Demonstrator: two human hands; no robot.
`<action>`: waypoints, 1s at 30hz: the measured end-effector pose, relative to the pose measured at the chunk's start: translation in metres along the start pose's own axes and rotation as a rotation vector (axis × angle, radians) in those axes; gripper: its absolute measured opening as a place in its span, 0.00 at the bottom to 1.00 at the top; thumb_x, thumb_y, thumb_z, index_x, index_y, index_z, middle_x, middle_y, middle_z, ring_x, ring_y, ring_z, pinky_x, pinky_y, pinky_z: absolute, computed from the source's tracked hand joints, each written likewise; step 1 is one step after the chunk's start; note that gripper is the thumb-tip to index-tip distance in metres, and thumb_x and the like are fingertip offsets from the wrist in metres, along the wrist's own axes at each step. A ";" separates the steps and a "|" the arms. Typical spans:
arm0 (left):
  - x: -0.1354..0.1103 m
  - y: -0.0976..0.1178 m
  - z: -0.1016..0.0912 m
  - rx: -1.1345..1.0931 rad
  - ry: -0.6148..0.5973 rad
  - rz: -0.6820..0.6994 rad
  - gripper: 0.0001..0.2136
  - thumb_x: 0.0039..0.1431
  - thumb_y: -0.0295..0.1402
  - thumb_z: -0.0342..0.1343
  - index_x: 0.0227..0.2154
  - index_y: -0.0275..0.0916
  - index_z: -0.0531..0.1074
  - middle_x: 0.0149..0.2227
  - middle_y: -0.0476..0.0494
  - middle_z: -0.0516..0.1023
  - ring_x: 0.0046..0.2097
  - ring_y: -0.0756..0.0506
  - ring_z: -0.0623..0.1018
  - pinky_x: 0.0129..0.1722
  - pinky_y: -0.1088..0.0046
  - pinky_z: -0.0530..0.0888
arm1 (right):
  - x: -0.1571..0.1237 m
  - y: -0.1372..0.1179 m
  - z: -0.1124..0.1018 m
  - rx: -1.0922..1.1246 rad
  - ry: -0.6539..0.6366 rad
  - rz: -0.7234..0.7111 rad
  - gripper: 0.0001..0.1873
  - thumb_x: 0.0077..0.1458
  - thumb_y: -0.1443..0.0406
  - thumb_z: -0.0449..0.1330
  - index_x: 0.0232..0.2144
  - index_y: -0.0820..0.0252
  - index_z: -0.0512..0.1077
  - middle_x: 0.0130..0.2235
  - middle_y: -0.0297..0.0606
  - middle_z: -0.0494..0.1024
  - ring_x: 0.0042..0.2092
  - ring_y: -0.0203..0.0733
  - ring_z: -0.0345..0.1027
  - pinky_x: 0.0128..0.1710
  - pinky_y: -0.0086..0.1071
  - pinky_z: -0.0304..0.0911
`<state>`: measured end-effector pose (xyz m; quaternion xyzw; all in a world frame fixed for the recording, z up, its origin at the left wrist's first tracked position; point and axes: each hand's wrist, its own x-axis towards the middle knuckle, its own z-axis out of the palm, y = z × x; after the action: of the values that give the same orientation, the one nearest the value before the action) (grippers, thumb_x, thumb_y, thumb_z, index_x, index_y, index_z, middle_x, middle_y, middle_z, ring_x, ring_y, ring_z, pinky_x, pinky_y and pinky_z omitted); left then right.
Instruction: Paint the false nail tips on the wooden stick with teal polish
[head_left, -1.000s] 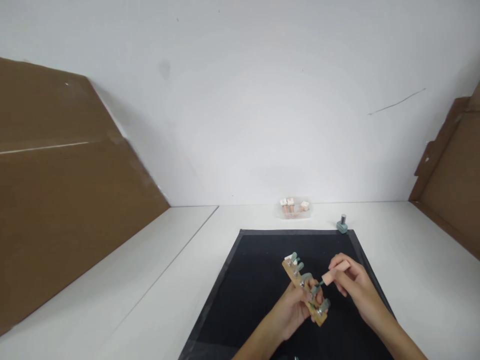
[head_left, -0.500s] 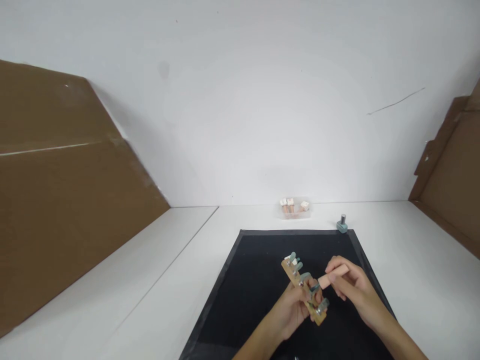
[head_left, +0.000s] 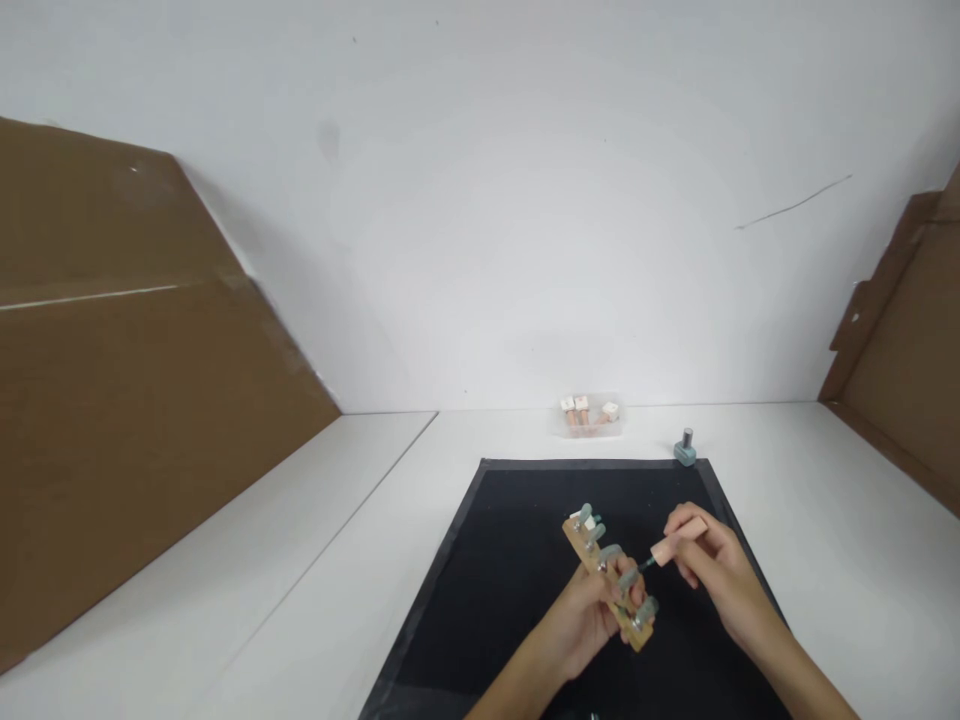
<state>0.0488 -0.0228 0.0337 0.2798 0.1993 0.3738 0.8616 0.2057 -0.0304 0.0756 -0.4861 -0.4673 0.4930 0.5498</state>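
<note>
My left hand [head_left: 589, 612] grips a narrow wooden strip [head_left: 581, 541] slanting down to the right above a black mat. Along the strip sit several grey-green rounded tabs [head_left: 598, 532] with shiny metal bits, and something white is at its far end. Fingers of my right hand [head_left: 712, 560] are closed around a small pinkish handled tool [head_left: 682, 540]. Its thin dark green tip [head_left: 649, 564] points at a tab near my left fingers; whether it touches is too small to tell.
The black mat [head_left: 525, 580] lies on a white table. Behind it stands a clear box [head_left: 592, 431] with several white-topped pinkish pieces. A grey-green block with a metal post [head_left: 685, 452] is at the mat's far right corner. Cardboard panels [head_left: 150, 400] flank both sides.
My right hand has drawn the pinkish tool slightly up and right, away from the strip, and more of its thin tip shows. My left hand and the strip stay nearly still.
</note>
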 end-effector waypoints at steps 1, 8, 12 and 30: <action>0.000 0.000 0.000 0.001 0.003 -0.002 0.09 0.37 0.27 0.55 0.25 0.36 0.64 0.22 0.50 0.68 0.24 0.51 0.71 0.17 0.79 0.55 | 0.000 0.001 0.000 0.017 0.000 -0.006 0.11 0.43 0.58 0.63 0.22 0.59 0.67 0.19 0.30 0.67 0.18 0.30 0.52 0.16 0.24 0.49; -0.001 0.003 0.000 0.009 0.010 -0.002 0.08 0.37 0.26 0.55 0.25 0.36 0.64 0.23 0.49 0.69 0.25 0.51 0.71 0.22 0.77 0.58 | -0.004 0.006 -0.002 0.111 -0.076 -0.083 0.17 0.46 0.51 0.62 0.24 0.60 0.69 0.23 0.30 0.63 0.18 0.30 0.52 0.15 0.25 0.50; 0.000 0.002 0.001 0.013 0.025 -0.008 0.08 0.37 0.27 0.55 0.25 0.36 0.65 0.22 0.49 0.70 0.24 0.51 0.71 0.21 0.77 0.57 | -0.003 0.006 -0.004 0.113 -0.154 -0.086 0.16 0.47 0.53 0.63 0.26 0.60 0.70 0.24 0.30 0.63 0.18 0.29 0.51 0.15 0.25 0.49; 0.001 0.002 0.003 0.004 0.024 -0.004 0.08 0.36 0.26 0.55 0.25 0.35 0.64 0.21 0.49 0.69 0.23 0.52 0.70 0.19 0.78 0.57 | 0.000 -0.001 -0.004 0.009 -0.168 -0.042 0.18 0.44 0.51 0.63 0.24 0.59 0.69 0.22 0.28 0.62 0.19 0.30 0.51 0.17 0.24 0.49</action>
<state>0.0508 -0.0219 0.0371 0.2767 0.2108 0.3749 0.8593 0.2096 -0.0305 0.0761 -0.4304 -0.5197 0.5225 0.5212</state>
